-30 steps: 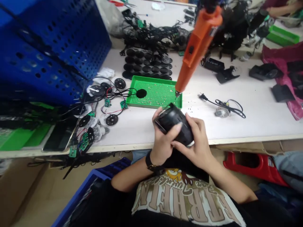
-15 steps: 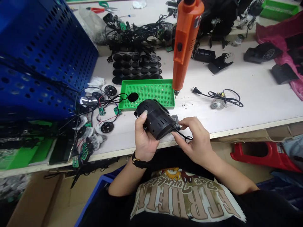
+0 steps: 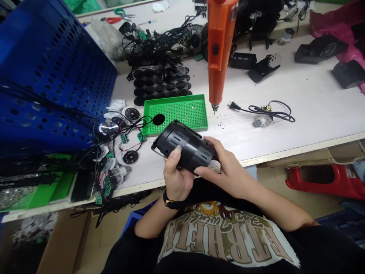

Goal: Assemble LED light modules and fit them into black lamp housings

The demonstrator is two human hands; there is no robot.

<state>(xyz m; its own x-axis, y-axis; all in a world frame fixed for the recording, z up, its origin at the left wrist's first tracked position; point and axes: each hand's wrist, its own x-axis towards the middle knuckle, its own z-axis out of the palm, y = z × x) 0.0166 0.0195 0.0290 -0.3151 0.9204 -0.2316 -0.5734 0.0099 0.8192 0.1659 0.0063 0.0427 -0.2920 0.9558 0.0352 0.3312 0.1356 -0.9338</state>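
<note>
A black cylindrical housing (image 3: 185, 146) with slots is held between both hands above the table's front edge. My left hand (image 3: 178, 173) grips its near left side, thumb on top. My right hand (image 3: 221, 165) closes round its right end, with the thumb along the lower edge and fingers behind. Just beyond the housing lies a green perforated tray (image 3: 182, 114) with small screws and a black disc (image 3: 159, 119). An orange electric screwdriver (image 3: 221, 53) hangs upright beyond the hands, its bit close to the table.
On the left stand a blue perforated crate (image 3: 71, 68) and wired circuit boards (image 3: 107, 185). A corded motor (image 3: 261, 121) lies to the right. Black discs (image 3: 158, 88) and tangled cables (image 3: 171, 42) are behind the tray. A red stool (image 3: 339, 182) is below right.
The housing has turned a little, showing more of its left end. My right hand has moved from the cable at its right end to grip the housing itself.
</note>
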